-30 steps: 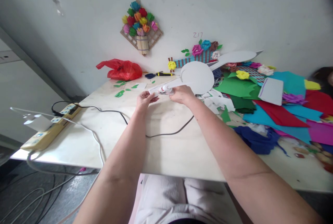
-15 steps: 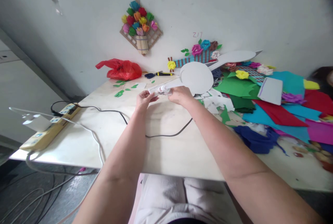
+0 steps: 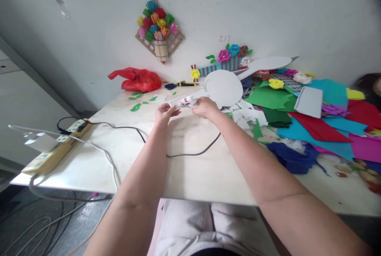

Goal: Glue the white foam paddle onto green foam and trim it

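Hands, two: left hand (image 3: 166, 114) pinched, right hand (image 3: 205, 108) curled, both loaded. Tabletop (image 3: 193, 176): beneath both. Board (image 3: 224, 88), white, paddle-shaped: narrow end in left pinch, round end beyond right. Apparent bottle (image 3: 187, 101), small, white, red-marked: right grasp, between hands. Last second: bottle slightly shifted, grips unaltered; work seemingly mid-step.

Craft workspace: coloured sheets (image 3: 268, 98), scraps (image 3: 250, 116), scissors (image 3: 170, 86) on table (image 3: 202, 178); artificial flowers (image 3: 154, 18) on wall (image 3: 104, 22).
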Demonstrator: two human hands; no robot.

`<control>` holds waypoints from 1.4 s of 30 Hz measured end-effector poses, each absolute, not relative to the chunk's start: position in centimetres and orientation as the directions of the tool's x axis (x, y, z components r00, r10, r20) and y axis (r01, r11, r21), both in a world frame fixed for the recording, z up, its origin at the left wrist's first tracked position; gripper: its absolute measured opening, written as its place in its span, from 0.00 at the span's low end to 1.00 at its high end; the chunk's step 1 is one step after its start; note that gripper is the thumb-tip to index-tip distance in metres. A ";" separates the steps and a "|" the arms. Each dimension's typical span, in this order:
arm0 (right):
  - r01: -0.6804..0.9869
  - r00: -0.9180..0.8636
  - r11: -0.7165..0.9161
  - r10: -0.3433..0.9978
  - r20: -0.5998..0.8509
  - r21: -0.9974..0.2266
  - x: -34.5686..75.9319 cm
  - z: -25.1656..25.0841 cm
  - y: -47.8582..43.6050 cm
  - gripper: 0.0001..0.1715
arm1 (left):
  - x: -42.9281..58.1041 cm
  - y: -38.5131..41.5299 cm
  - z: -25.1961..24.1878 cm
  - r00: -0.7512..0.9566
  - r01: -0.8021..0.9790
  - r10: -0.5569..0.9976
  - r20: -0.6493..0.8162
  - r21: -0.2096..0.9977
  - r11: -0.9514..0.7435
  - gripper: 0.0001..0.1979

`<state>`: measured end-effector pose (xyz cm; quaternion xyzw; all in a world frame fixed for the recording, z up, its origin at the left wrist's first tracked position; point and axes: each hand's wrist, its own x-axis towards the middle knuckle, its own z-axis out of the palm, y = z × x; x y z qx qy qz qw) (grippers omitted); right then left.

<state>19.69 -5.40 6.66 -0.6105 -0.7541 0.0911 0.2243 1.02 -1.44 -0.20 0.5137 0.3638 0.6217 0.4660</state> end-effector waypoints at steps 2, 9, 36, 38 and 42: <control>0.868 -0.145 0.227 0.966 0.212 -0.441 19.8 6.8 -5.3 0.12 | 1.0 -1.4 -0.2 -0.049 -0.202 0.954 0.295 0.933 -0.299 0.20; 0.852 -0.148 0.225 0.969 0.195 -0.473 20.1 7.9 -5.6 0.10 | 1.4 -1.6 -0.1 -0.056 -0.208 0.964 0.261 0.941 -0.267 0.19; 0.926 -0.133 0.167 0.984 0.120 -0.337 20.3 9.5 -6.8 0.15 | 1.2 -1.2 -0.4 -0.040 -0.229 0.971 0.236 0.944 -0.239 0.22; 0.928 -0.131 0.163 0.984 0.117 -0.334 20.2 9.4 -6.8 0.16 | 1.2 -1.2 -0.4 -0.041 -0.227 0.971 0.236 0.944 -0.239 0.22; 0.927 -0.131 0.167 0.983 0.129 -0.335 20.2 9.2 -6.7 0.17 | 1.2 -1.2 -0.3 -0.039 -0.219 0.973 0.227 0.948 -0.230 0.22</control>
